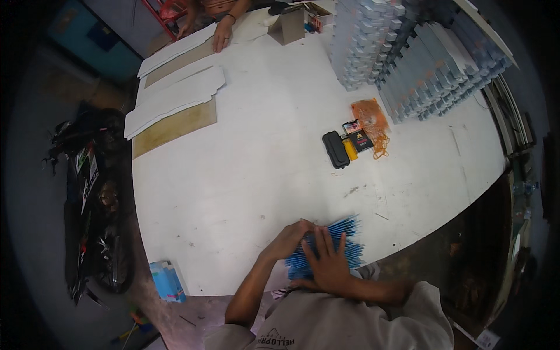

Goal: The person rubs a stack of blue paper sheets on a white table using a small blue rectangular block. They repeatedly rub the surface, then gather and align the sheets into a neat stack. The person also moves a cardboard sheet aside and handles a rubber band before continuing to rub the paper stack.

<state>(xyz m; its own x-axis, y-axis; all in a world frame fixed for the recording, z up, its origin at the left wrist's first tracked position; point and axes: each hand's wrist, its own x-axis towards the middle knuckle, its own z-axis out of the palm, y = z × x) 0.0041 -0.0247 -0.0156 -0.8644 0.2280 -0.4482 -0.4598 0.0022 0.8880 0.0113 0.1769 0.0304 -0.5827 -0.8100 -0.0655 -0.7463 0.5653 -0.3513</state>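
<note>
Motorcycle (96,204) beside white table (245,175), black case (336,149), yellow lighter (350,150), orange plastic bag (368,115)

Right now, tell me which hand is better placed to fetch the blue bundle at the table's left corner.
Probably the left: your left hand is nearer the blue bundle. Your right hand is farther, its fingers spread over the blue pieces.

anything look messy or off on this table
A few things: the blue pieces under the left hand and right hand stick out unevenly at their ends; orange rubber bands lie loosely tangled beside the orange bag; dark scuffs mar the otherwise white tabletop.
</note>
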